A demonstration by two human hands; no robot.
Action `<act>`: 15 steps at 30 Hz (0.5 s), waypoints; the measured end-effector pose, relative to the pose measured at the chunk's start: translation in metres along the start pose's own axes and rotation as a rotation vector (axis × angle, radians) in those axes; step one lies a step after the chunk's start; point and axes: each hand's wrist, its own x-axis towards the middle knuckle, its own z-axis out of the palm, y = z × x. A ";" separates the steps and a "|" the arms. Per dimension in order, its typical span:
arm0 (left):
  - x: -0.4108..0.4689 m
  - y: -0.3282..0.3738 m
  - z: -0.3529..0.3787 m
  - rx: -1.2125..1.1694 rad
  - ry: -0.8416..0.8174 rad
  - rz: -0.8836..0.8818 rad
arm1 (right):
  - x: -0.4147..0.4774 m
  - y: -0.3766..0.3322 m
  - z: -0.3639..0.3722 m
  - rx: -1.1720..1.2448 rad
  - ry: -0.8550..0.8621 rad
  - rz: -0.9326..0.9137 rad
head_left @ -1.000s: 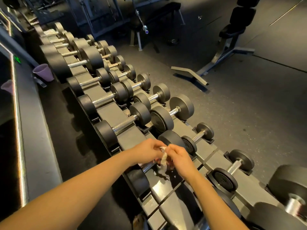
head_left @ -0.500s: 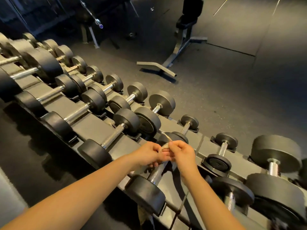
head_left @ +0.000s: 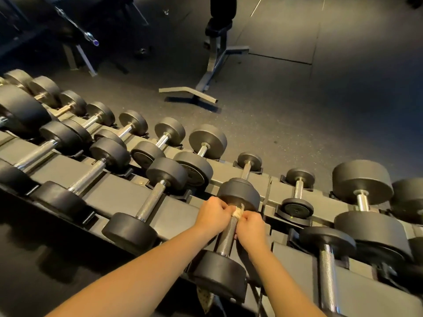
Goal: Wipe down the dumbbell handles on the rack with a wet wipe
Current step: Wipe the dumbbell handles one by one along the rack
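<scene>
A black dumbbell with a knurled steel handle (head_left: pixel 226 236) lies on the near row of the grey rack (head_left: pixel 114 195), straight in front of me. A whitish wet wipe (head_left: pixel 238 212) is wrapped over the far end of that handle, close to the far weight head. My left hand (head_left: pixel 212 213) pinches the wipe from the left and my right hand (head_left: pixel 250 227) pinches it from the right, both with curled fingers. The two hands sit on either side of the handle, almost touching.
Several more dumbbells fill both rows of the rack to the left (head_left: pixel 148 204) and right (head_left: pixel 327 271). A weight bench frame (head_left: pixel 212 72) stands on the dark rubber floor beyond the rack. A patterned cloth (head_left: pixel 203 296) hangs below the near weight head.
My view has swung right along the rack. Both hands have lowered the wipe from above the dumbbell onto the far end of its handle, where it now wraps the steel.
</scene>
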 end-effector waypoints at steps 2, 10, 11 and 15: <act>0.005 -0.002 -0.002 -0.061 -0.070 -0.049 | -0.002 -0.006 0.000 0.235 -0.057 0.094; -0.004 -0.009 -0.013 -0.191 -0.272 -0.115 | -0.015 0.000 -0.016 0.249 -0.259 0.089; -0.006 -0.010 -0.013 -0.136 -0.280 -0.094 | -0.016 0.001 -0.017 0.224 -0.297 0.117; 0.005 0.000 -0.008 -0.057 -0.192 -0.094 | -0.002 -0.006 -0.014 0.270 -0.286 0.201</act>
